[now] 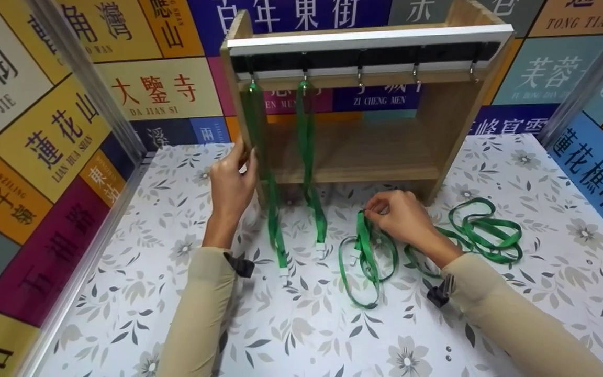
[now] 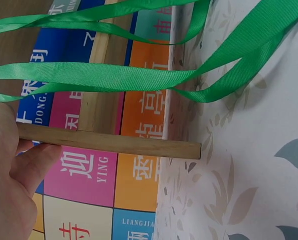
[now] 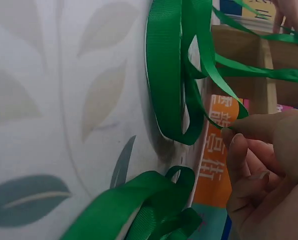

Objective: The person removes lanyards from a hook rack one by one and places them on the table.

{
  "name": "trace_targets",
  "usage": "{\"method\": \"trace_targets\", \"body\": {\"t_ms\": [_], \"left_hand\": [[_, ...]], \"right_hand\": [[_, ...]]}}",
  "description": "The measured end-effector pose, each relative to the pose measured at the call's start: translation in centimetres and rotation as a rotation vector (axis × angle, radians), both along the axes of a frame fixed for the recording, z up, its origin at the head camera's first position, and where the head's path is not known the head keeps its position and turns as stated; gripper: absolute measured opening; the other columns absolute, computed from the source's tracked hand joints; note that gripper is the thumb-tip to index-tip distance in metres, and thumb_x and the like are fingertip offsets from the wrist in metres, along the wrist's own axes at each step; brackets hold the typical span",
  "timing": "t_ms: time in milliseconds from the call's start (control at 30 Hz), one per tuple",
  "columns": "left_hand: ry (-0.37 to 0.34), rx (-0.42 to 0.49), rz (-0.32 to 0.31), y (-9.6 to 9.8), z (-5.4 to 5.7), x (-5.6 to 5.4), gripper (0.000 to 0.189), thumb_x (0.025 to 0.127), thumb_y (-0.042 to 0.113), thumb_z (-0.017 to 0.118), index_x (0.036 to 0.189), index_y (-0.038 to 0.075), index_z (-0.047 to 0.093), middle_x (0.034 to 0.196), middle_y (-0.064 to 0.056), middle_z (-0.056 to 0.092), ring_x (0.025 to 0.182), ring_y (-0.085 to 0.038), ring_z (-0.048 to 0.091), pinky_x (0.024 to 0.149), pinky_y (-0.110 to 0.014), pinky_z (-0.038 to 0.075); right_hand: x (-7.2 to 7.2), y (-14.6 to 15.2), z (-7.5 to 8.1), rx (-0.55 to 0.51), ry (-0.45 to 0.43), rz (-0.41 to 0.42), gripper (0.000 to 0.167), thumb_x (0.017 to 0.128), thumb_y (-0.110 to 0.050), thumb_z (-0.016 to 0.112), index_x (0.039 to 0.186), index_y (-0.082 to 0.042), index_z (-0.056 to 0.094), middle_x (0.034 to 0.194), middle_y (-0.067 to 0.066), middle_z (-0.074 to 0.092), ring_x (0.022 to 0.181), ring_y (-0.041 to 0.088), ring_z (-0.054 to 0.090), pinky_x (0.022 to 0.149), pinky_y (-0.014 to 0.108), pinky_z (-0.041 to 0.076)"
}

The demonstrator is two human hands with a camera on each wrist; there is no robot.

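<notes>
My left hand (image 1: 232, 175) grips the left side panel of a wooden rack (image 1: 364, 146), fingers behind and thumb in front. In the left wrist view the panel edge (image 2: 114, 142) runs out from between thumb and fingers. My right hand (image 1: 401, 217) pinches the upper end of a green lanyard (image 1: 363, 235) between thumb and index finger. The rest of that lanyard lies in loops on the table; the right wrist view shows the pinched ribbon (image 3: 208, 60) close up. Two green lanyards, a left one (image 1: 275, 225) and a right one (image 1: 306, 152), hang from the rack's hooks.
Another green lanyard (image 1: 490, 233) lies coiled to the right of my right hand. Three bare metal hooks, one of them the middle hook (image 1: 360, 78), line the black strip (image 1: 333, 60) on the rack. The floral-patterned table (image 1: 301, 335) is backed by walls of coloured tiles (image 1: 157, 86).
</notes>
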State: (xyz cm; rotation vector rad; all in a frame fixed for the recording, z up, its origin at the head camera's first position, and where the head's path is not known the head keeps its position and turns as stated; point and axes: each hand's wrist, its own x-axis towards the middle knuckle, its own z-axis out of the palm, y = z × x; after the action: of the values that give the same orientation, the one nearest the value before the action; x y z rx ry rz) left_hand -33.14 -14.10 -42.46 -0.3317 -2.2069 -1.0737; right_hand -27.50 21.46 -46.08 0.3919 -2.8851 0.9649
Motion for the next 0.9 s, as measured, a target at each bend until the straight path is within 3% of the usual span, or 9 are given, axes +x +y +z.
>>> {"method": "trace_targets", "body": {"t_ms": [267,500,900], "left_hand": [[0.039,0.000,0.000,0.0,-0.2,-0.2,0.044,0.110,0.021,0.065,0.153,0.011,0.062,0.131,-0.014,0.078,0.116,-0.025,0.079,0.099,-0.038,0.066],[0.025,0.003,0.002,-0.1,-0.1,-0.2,0.046,0.110,0.023,0.065,0.154,0.012,0.061,0.133,-0.013,0.078,0.117,-0.025,0.079,0.099,-0.038,0.065],[-0.045,0.012,0.007,0.1,0.2,0.1,0.052,0.111,0.029,0.063,0.161,0.019,0.054,0.142,-0.008,0.074,0.123,-0.023,0.076,0.101,-0.035,0.064]], "right_hand": [[-0.3,-0.2,0.2,-0.003,-0.037,0.068,0.012,0.099,-0.018,0.076,0.107,-0.012,0.084,0.098,0.007,0.084,0.087,0.024,0.075,0.075,0.038,0.058],[-0.1,0.1,2.3,-0.028,-0.058,0.043,0.017,0.101,-0.017,0.073,0.115,-0.012,0.082,0.106,0.008,0.083,0.092,0.026,0.075,0.076,0.035,0.058],[-0.2,-2.1,7.7,-0.226,0.175,-0.012,0.014,0.102,-0.024,0.076,0.111,-0.015,0.082,0.103,0.002,0.083,0.083,0.018,0.073,0.069,0.022,0.058]]}}
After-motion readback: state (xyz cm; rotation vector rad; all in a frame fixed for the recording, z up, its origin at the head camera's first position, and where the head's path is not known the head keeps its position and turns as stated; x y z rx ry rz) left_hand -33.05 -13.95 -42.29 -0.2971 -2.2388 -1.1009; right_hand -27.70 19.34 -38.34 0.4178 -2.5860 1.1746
